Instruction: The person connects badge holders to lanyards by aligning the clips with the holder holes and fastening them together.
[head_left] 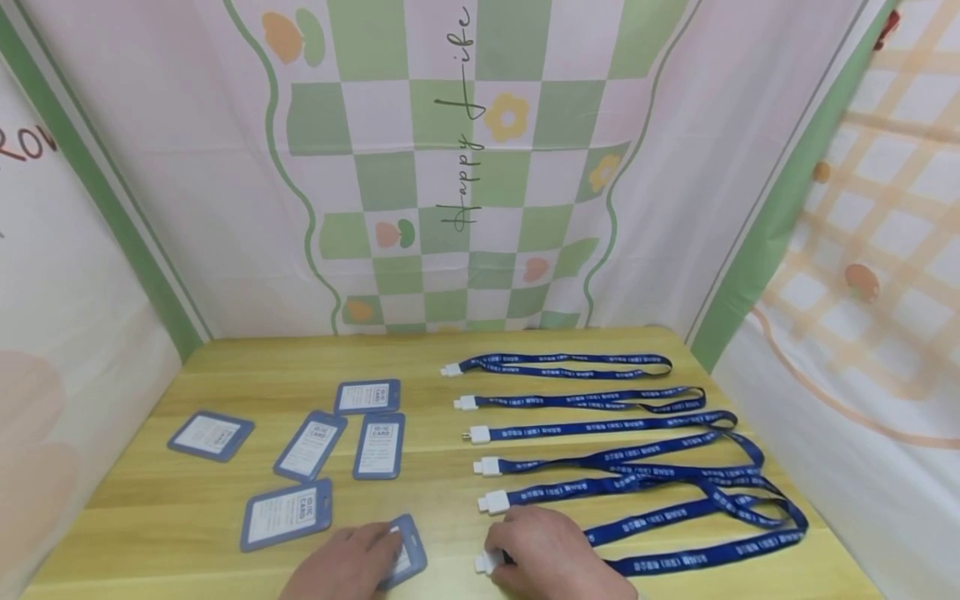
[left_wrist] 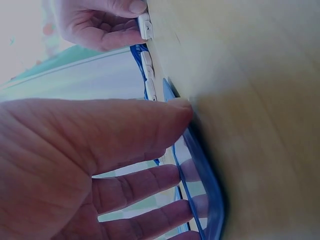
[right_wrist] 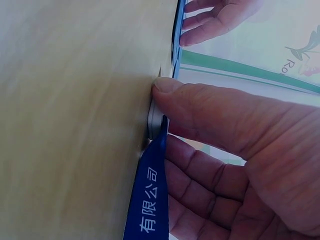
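At the table's front edge, my left hand [head_left: 343, 563] holds a blue ID card holder [head_left: 412, 557] with a slot at its top. In the left wrist view, the thumb [left_wrist: 172, 112] is at the holder's near edge and the other fingers reach its face. My right hand [head_left: 557, 553] pinches the white clip [right_wrist: 155, 120] of the nearest blue lanyard [right_wrist: 147, 200] between thumb and fingers. The lanyard's printed strap [head_left: 697, 557] trails off to the right on the table. A small gap of wood separates the holder from that clip.
Several more blue card holders lie to the left, including one [head_left: 287, 514] beside my left hand. Several blue lanyards [head_left: 570, 429] stretch in rows on the right, white clips facing left; the nearer straps overlap. Patterned curtains [head_left: 495, 167] stand behind and beside the wooden table [head_left: 150, 517].
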